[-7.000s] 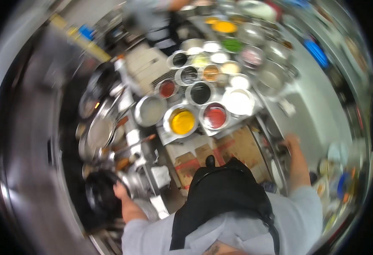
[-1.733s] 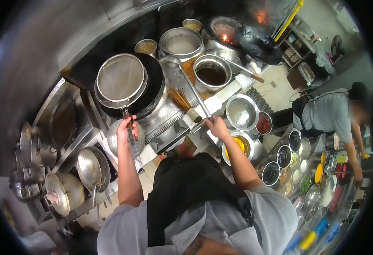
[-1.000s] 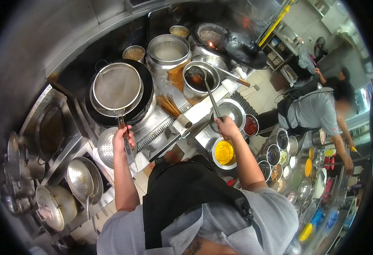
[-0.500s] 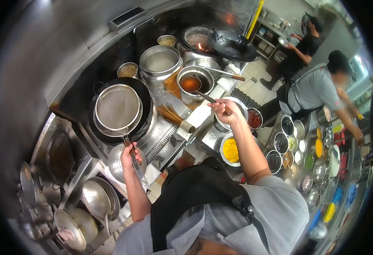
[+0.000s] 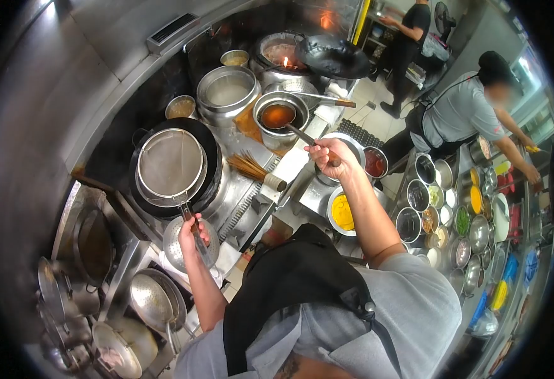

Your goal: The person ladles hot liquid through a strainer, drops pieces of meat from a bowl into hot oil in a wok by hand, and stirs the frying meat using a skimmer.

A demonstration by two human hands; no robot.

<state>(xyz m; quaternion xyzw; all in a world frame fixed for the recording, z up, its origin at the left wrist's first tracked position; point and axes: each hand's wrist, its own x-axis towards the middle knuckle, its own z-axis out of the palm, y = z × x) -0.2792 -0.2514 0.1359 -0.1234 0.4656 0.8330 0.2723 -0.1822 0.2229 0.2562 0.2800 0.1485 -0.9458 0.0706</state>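
My left hand (image 5: 193, 234) is wrapped round the handle of a round fine-mesh strainer (image 5: 171, 163). The strainer lies level over a black wok (image 5: 210, 148) on the left burner, above another round rim. My right hand (image 5: 329, 156) grips the wooden-ended handle of a ladle (image 5: 278, 116). Brown liquid fills the ladle's bowl, which is over a metal pot (image 5: 261, 129). What lies beneath the bowl is mostly hidden. Under my left wrist sits a perforated skimmer (image 5: 174, 245). A bamboo wok brush (image 5: 252, 169) lies between my hands.
A large pot (image 5: 228, 88) of cloudy liquid stands behind the ladle. Flame burns in the far burner (image 5: 283, 63), beside a tilted empty wok (image 5: 334, 57). A bowl of yellow food (image 5: 342, 212) is near my right forearm. A co-worker (image 5: 466, 114) stands at the ingredient counter.
The ladle has risen slightly over the pot, its bowl still full of brown liquid. My left hand keeps the strainer over the wok. A person in the background has shifted left in view.
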